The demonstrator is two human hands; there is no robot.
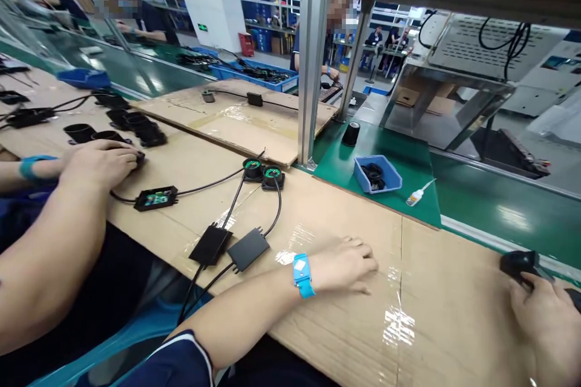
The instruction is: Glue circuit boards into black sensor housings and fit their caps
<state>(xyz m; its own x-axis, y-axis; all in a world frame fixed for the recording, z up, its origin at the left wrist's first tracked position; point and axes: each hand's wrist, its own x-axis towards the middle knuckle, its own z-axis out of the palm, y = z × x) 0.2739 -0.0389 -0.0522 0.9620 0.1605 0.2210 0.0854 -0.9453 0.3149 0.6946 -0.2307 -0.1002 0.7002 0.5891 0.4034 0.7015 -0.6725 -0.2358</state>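
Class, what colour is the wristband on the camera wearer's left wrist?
The wristband is bright blue, clearest in the head view.

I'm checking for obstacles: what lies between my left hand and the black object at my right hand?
In the head view, only the cardboard surface shows between your left hand and the black object, with shiny clear tape along a seam.

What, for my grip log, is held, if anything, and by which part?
Left hand: nothing. Right hand: black object, at its near side; firm grip unclear.
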